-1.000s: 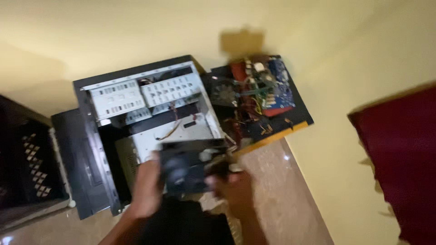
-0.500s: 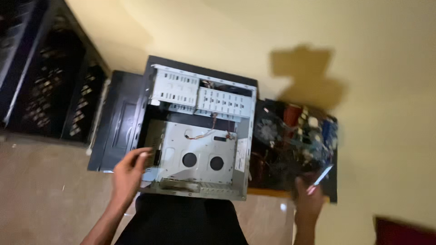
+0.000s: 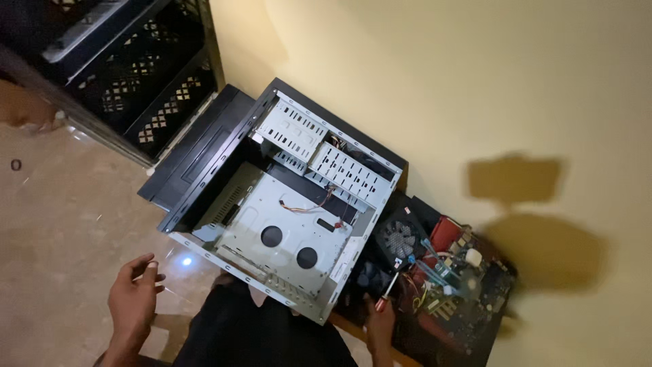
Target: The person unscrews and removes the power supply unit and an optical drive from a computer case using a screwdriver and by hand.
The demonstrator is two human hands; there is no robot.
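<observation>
An open metal computer case (image 3: pixel 292 224) lies on its side on the floor, empty apart from drive cages and a loose thin cable. My left hand (image 3: pixel 132 299) hovers over the floor just left of the case's near corner, fingers spread and holding nothing. At the case's right side, my right hand (image 3: pixel 380 325) grips a red-handled screwdriver (image 3: pixel 392 282) whose shaft points up toward a black fan (image 3: pixel 399 239). My dark-clothed lap (image 3: pixel 258 333) is between the hands.
A heap of removed parts, with a motherboard (image 3: pixel 468 299) and coloured wires, lies right of the case against the yellow wall (image 3: pixel 441 81). A black side panel (image 3: pixel 197 156) lies left of the case. Black lattice crates (image 3: pixel 136 75) stand at the upper left on the tan stone floor (image 3: pixel 61 224).
A second ago both hands held a black part over the case. It is gone from my hands; the left hand has come off the case edge, and the right holds the screwdriver.
</observation>
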